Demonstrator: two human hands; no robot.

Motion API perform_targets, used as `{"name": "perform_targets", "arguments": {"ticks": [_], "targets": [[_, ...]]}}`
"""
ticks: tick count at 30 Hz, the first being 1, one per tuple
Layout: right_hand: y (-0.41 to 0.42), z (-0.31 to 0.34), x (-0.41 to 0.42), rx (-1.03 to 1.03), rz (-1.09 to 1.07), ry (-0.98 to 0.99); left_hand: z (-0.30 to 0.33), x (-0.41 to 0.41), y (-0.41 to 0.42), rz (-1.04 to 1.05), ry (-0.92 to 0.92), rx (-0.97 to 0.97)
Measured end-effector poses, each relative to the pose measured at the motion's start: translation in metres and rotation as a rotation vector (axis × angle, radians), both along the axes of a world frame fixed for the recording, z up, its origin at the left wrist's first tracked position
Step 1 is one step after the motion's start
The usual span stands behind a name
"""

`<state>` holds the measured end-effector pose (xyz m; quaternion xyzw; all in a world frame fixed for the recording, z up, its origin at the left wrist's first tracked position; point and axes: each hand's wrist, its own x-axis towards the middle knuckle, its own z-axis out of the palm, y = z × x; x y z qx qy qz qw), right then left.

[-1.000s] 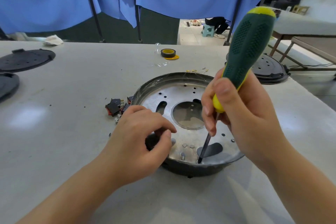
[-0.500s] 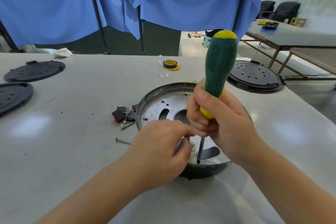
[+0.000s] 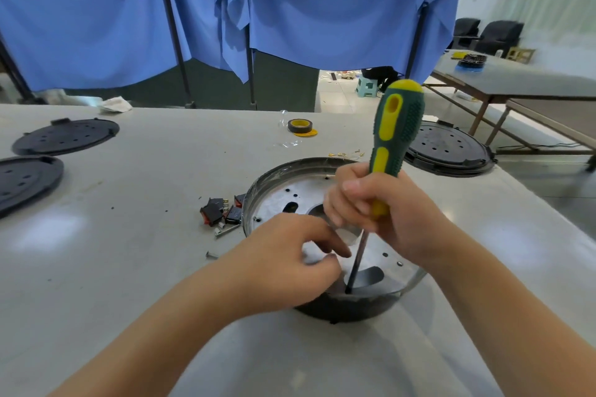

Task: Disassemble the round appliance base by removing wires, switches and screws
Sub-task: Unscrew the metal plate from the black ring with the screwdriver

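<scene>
Bright, even indoor light seen through a wide-angle lens.

Soft pale glare patches sit on the white table (image 3: 106, 235), and only faint shadows lie under the arms. The left hand (image 3: 283, 264) is slightly motion-blurred at its fingertips. Straight lines bow towards the edges, and the blue curtain (image 3: 322, 10) shows gentle fold shading.

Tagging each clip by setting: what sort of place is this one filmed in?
Probably a workshop or disassembly station, not a home. A long grey worktable holds several black round covers, removed switches and loose screws; blue cloth screens hang behind, with more worktables beyond.
</scene>
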<state>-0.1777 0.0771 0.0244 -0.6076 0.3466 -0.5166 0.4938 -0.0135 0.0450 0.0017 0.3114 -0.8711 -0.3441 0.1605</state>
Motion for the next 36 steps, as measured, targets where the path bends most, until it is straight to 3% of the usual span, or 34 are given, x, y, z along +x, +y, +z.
{"name": "perform_targets", "arguments": {"ticks": [4, 6, 12, 18, 24, 31, 36], "targets": [[0.001, -0.005, -0.009, -0.133, -0.317, 0.364, 0.007, -0.006, -0.003, -0.145, 0.132, 0.226], [0.003, -0.007, -0.009, -0.178, -0.359, 0.398, 0.004, -0.010, -0.001, -0.155, 0.249, 0.326], [0.007, -0.011, -0.001, -0.286, -0.424, 0.272, -0.012, -0.011, 0.001, -0.115, 0.390, 0.216], [0.012, -0.010, -0.008, -0.211, -0.469, 0.055, -0.015, -0.013, 0.004, -0.121, 0.413, 0.138], [0.016, -0.006, -0.013, -0.166, -0.337, 0.029, -0.012, -0.012, 0.005, -0.114, 0.439, 0.134], [0.018, -0.001, -0.025, -0.072, 0.037, 0.018, -0.009, -0.012, 0.007, -0.092, 0.474, 0.078], [0.018, -0.003, -0.027, -0.066, -0.002, 0.058, -0.010, -0.015, 0.007, -0.041, 0.473, 0.075]]}}
